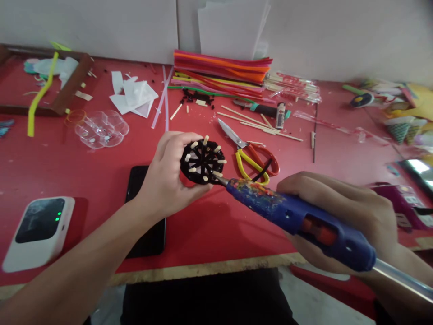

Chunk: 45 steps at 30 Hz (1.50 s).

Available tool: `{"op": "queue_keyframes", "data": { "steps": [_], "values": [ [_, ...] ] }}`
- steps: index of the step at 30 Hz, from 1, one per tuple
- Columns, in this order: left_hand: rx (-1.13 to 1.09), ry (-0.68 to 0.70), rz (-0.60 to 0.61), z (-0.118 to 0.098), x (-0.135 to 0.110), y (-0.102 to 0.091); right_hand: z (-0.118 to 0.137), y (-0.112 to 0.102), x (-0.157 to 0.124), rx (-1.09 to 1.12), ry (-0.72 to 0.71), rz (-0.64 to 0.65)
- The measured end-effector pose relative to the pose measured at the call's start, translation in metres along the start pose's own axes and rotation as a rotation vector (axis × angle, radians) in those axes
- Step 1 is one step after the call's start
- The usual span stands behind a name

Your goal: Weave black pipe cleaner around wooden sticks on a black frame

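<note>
My left hand (pixel 167 174) grips a small round black woven piece (pixel 202 160) with several short wooden sticks poking out around its rim, held above the red table (pixel 67 158). My right hand (pixel 341 212) is wrapped round a blue hot glue gun (pixel 297 216) smeared with dried glue. The gun's metal nozzle touches the lower right edge of the black piece.
Yellow-and-red-handled scissors (pixel 252 155) lie just behind the glue gun. A black phone (pixel 145 212) lies under my left wrist, a white device with green lights (pixel 39 232) at the near left. Coloured foam sheets (pixel 223 67), wooden sticks (pixel 260 122), a lighter (pixel 280 115), a clear plastic tray (pixel 101 128) and paper scraps (pixel 133 95) lie farther back.
</note>
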State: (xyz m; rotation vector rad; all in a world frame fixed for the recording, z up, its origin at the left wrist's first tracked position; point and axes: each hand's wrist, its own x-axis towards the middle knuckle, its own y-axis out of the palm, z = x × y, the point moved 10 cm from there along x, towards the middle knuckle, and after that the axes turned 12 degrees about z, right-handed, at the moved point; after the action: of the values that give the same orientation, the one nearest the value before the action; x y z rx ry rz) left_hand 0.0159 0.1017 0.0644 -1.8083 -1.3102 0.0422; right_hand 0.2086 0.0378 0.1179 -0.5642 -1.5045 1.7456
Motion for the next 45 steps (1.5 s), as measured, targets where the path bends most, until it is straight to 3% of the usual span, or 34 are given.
{"op": "queue_keyframes", "data": {
  "steps": [8, 13, 26, 34, 45],
  "values": [
    [-0.148, -0.099, 0.061, 0.011, -0.002, 0.008, -0.004, 0.0, 0.001, 0.049, -0.013, -0.014],
    [-0.135, -0.036, 0.019, 0.008, -0.002, 0.005, -0.001, 0.0, 0.001, 0.049, -0.022, 0.01],
    [-0.224, -0.085, 0.041, 0.018, -0.005, 0.013, 0.0, -0.006, 0.001, -0.027, 0.034, 0.021],
    [-0.018, -0.017, -0.002, 0.001, 0.0, 0.0, 0.0, -0.006, 0.0, -0.015, 0.008, -0.007],
    [-0.005, 0.032, -0.038, -0.004, -0.001, -0.003, -0.002, -0.009, -0.003, -0.072, 0.094, 0.01]
  ]
}}
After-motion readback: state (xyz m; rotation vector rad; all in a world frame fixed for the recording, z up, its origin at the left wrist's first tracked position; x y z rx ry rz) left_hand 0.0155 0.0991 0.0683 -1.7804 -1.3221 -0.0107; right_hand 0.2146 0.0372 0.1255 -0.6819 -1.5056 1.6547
